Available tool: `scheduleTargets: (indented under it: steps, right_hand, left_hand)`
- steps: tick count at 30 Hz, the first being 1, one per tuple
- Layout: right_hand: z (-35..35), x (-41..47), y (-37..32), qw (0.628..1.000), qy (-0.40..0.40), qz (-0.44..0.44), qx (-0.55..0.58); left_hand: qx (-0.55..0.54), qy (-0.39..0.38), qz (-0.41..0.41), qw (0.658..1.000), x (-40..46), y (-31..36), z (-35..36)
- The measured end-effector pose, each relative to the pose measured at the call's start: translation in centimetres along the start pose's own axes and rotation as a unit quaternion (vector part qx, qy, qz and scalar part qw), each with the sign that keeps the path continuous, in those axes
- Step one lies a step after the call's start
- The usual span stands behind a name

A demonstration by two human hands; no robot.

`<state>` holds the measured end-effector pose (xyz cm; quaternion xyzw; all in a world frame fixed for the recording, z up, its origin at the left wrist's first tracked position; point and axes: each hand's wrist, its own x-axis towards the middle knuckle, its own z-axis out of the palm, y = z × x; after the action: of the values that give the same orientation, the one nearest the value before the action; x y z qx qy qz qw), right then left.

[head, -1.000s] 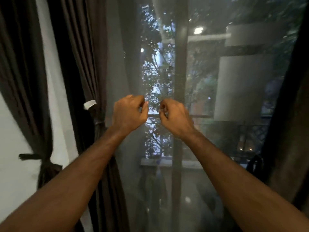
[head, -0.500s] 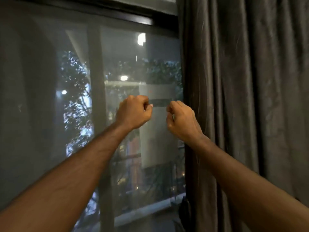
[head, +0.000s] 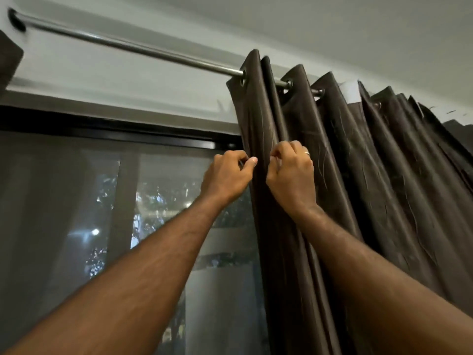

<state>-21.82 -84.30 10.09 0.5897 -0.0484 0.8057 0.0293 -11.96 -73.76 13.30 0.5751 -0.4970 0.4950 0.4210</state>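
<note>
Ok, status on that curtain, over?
Left grip and right grip both pinching curtain at its leading folds. Curtain bunched right on rod. Rod bare leftward, nothing blocking.

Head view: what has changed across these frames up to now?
The view swung right and up, from the window to the dark curtain under its rod. The left hand and right hand, earlier fists before the glass, now pinch the curtain's leading edge. Unchanged: both hands raised, side by side, fingers curled.
</note>
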Motion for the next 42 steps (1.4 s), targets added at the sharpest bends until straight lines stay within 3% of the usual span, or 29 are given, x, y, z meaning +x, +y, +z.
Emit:
scheduleTargets:
  steps: [4,11,20,28,34,39,42]
  right_hand:
    - [0.5,4.1,3.6,0.999,0.007,0.044,-0.002]
    - [1.2,6.5,8.6,0.976,-0.144,0.139,0.082]
    - [3.1,6.8,8.0,0.954,-0.162,0.187,0.168]
    - [4.0,8.2,6.6,0.944,-0.149,0.211,0.206]
    - [5.1,8.6,2.8,0.945,-0.125,0.229,0.197]
    - [7.9,9.0,-7.1,0.925,-0.24,0.105,0.276]
    - [9.3,10.0,-9.2,0.911,-0.255,0.112,0.304]
  left_hand:
    - [0.058,0.063,-0.05,0.995,4.0,3.9,2.8]
    - [0.137,0.103,-0.165,0.971,6.7,7.0,7.8]
    - [0.241,0.219,-0.262,0.908,6.9,-0.5,-2.8]
    - [0.169,0.149,-0.161,0.961,6.5,-2.0,-4.1]
    - [0.139,0.148,-0.097,0.974,7.1,-2.2,-4.8]
    - [0.138,0.136,-0.099,0.976,6.8,-3.6,-7.0]
    - [0.112,0.12,-0.098,0.982,6.7,-4.0,-7.8]
